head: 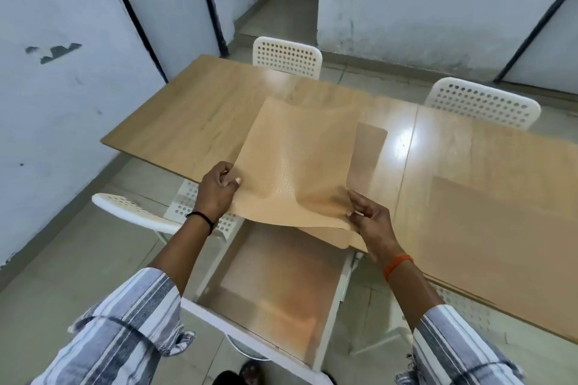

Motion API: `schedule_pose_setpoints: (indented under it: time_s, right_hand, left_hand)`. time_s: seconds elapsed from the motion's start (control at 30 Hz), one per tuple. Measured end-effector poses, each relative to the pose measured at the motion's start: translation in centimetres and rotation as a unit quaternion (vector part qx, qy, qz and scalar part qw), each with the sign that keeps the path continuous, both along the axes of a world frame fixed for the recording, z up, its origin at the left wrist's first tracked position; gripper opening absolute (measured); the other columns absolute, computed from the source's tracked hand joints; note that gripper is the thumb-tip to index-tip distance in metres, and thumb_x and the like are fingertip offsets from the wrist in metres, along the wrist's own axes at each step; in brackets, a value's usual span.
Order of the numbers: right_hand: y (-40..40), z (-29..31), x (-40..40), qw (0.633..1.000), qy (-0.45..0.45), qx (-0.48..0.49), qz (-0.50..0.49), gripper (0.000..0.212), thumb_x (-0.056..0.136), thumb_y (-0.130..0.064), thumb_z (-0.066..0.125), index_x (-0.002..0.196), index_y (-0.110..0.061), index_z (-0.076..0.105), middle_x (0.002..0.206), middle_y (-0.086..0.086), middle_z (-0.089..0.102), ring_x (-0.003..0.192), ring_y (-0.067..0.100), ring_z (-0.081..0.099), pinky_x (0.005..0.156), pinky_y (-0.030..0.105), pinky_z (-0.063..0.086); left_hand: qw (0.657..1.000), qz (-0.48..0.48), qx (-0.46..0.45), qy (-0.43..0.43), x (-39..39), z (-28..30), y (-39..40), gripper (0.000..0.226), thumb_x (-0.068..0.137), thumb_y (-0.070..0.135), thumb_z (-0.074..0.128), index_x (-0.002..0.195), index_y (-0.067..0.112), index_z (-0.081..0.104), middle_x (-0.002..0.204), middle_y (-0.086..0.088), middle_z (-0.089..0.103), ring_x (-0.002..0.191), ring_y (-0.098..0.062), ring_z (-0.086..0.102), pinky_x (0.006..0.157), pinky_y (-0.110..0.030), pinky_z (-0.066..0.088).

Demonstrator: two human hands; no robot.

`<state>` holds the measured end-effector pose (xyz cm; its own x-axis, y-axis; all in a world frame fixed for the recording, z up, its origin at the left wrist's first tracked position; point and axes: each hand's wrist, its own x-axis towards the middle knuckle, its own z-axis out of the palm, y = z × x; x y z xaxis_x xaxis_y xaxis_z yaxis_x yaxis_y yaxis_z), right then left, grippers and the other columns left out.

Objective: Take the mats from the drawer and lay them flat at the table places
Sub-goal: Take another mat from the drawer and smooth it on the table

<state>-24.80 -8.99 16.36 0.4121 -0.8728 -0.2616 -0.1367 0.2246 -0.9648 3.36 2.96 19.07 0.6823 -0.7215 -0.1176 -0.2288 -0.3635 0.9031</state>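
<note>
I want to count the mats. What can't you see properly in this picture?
- Head view: mats gripped by left hand and right hand overlap, so their number is unclear.
- Drawer: blurred; contents can't be told.
- Table: cut off by the right edge.
- Near chair: seat partly hidden under the table and left arm.

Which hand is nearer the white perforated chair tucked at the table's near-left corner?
Left. The left hand is right above that white perforated chair; the right hand is farther right, over the table edge.

Left hand (pixel 215 189): forearm extended forward, striped sleeve pushed back, black wristband, fingers and thumb pinching. Right hand (pixel 370 219): forearm extended, orange wristband, fingers (pixel 356 200) partly spread, thumb pinching.
</note>
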Motion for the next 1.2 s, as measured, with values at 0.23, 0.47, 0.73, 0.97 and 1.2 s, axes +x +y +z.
schedule_pose_setpoints:
  time_s: [0.23,0.47,0.73,0.97,1.2]
  right_hand:
    - [1.1,0.6,10.1,1.0,-0.012,-0.025,0.012,0.053,0.087,0.02,0.05,0.132,-0.006,0.059,0.13,0.005,0.064,0.115,0.006,0.061,0.104,0.032,0.048]
    - [5.2,-1.2,25.3,0.998,-0.01,-0.051,-0.043,0.049,0.086,0.022,0.05,0.131,0.003,0.055,0.127,0.003,0.059,0.109,-0.002,0.059,0.089,0.005,0.046]
    - [8.7,-3.1,37.3,0.996,0.037,-0.024,-0.071,0.049,0.086,0.023,0.047,0.129,0.002,0.058,0.127,0.009,0.061,0.116,0.018,0.058,0.099,0.028,0.051]
    - [6.5,-5.3,41.8,0.991,0.076,0.031,-0.104,0.049,0.088,0.018,0.045,0.127,-0.006,0.063,0.128,0.013,0.064,0.121,0.027,0.059,0.103,0.047,0.049]
    - [5.2,-7.3,47.2,0.94,0.026,0.218,-0.26,0.067,0.091,-0.003,0.056,0.147,-0.019,0.024,0.105,0.013,0.056,0.064,0.016,0.059,0.056,0.031,0.054]
  left_hand:
    - [0.998,0.043,-0.039,0.02,9.3,0.3,3.3,0.015,0.09,0.012,0.062,0.105,0.013,0.062,0.109,-0.007,0.07,0.104,-0.025,0.065,0.094,-0.051,0.051]
    - [0.997,0.051,-0.03,0.041,24.1,-2.7,7.8,0.018,0.09,0.012,0.062,0.105,0.021,0.061,0.111,-0.009,0.069,0.106,-0.029,0.064,0.094,-0.053,0.051]
    - [0.995,0.051,0.037,0.084,35.3,-4.1,10.6,0.014,0.092,0.006,0.058,0.104,0.014,0.058,0.11,-0.011,0.066,0.101,-0.03,0.062,0.09,-0.046,0.053]
    - [0.964,0.07,0.118,0.227,39.2,-5.3,10.0,0.009,0.092,0.006,0.057,0.087,0.013,0.059,0.095,-0.012,0.066,0.078,-0.023,0.061,0.071,-0.034,0.055]
    - [0.855,0.089,0.116,0.498,39.5,-4.8,5.3,0.008,0.097,0.007,0.049,0.09,0.003,0.053,0.082,-0.015,0.06,0.073,-0.026,0.061,0.048,-0.033,0.058]
